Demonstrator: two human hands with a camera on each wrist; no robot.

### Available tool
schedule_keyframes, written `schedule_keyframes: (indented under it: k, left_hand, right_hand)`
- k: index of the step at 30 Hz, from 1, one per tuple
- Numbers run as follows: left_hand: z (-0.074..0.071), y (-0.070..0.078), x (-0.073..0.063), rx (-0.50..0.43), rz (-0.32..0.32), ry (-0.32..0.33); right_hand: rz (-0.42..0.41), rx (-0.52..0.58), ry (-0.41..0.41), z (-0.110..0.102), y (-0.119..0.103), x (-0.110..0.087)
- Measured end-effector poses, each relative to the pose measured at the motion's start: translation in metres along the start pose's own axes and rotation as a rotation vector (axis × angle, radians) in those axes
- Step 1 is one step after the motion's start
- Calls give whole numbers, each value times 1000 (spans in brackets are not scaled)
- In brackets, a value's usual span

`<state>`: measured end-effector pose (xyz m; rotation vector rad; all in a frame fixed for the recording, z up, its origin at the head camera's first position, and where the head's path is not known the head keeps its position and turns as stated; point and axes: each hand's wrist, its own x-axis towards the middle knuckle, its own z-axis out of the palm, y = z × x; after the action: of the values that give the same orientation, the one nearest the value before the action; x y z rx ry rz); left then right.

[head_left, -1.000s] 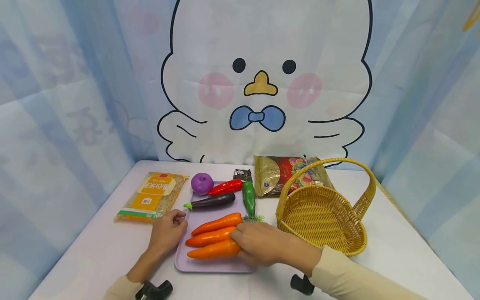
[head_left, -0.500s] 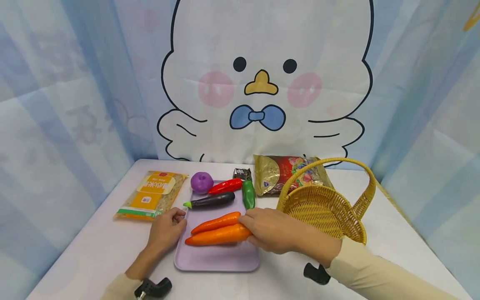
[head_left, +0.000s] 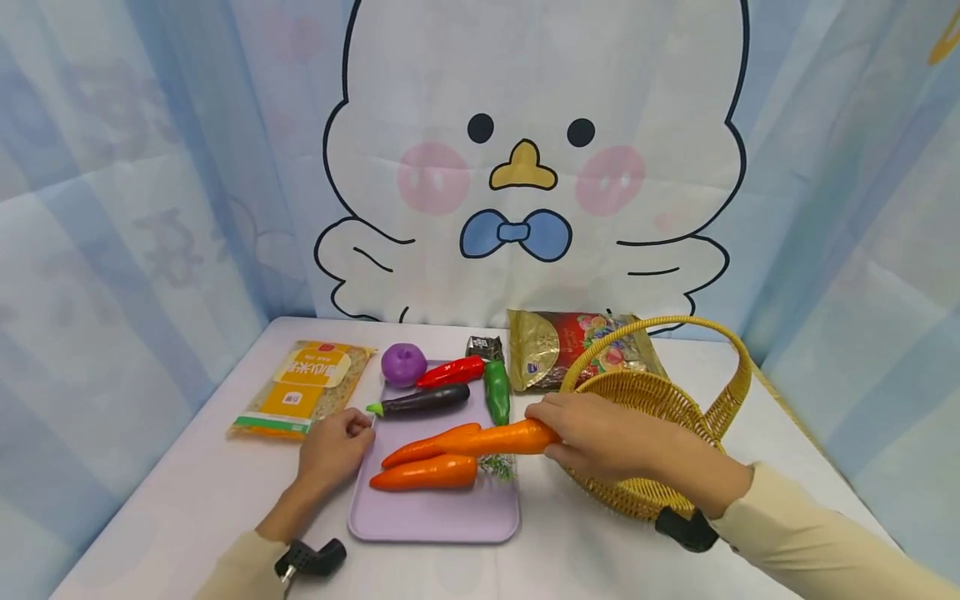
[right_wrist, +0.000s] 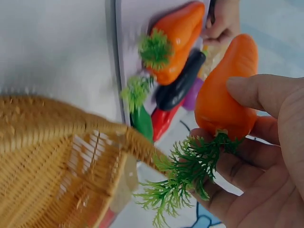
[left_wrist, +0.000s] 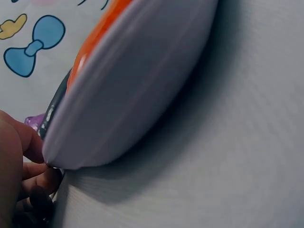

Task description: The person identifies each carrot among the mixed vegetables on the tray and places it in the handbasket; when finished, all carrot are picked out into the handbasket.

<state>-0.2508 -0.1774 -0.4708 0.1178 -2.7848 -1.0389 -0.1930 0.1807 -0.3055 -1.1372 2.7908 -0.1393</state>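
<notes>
Right hand (head_left: pixel 600 437): fingers clamped on a raised carrot (head_left: pixel 517 437) at its leafy end, over the right edge of the lilac tray (head_left: pixel 435 521)
Left hand (head_left: pixel 330 450): fingers pinching the tray's left rim
Near carrot (head_left: pixel 427 473) and far carrot (head_left: pixel 416 452): lying across the tray's middle
Eggplant (head_left: pixel 423 402): across the tray's far half
Red chili (head_left: pixel 452 373): near the tray's far edge
Green chili (head_left: pixel 497 392): at the tray's far right
Wicker basket (head_left: pixel 626 502): on the desk (head_left: pixel 562 567), right of the tray
Grain bag (head_left: pixel 303 387): left of the tray

The tray (head_left: pixel 435 523) lies left of the basket (head_left: pixel 647 390), right of a packet (head_left: pixel 303 387) — two carrots (head_left: pixel 427 473) on it, the eggplant (head_left: pixel 426 402) behind them.
</notes>
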Motion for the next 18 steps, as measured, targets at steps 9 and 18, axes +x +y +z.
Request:
schedule_keyframes:
  k: [9, 18]
  left_hand:
    - [-1, -2, 6, -21, 2, -20]
    - [-2, -4, 12, -72, 15, -43]
  right_hand:
    - [62, 8, 21, -14, 16, -18]
    - [130, 17, 44, -21, 35, -34]
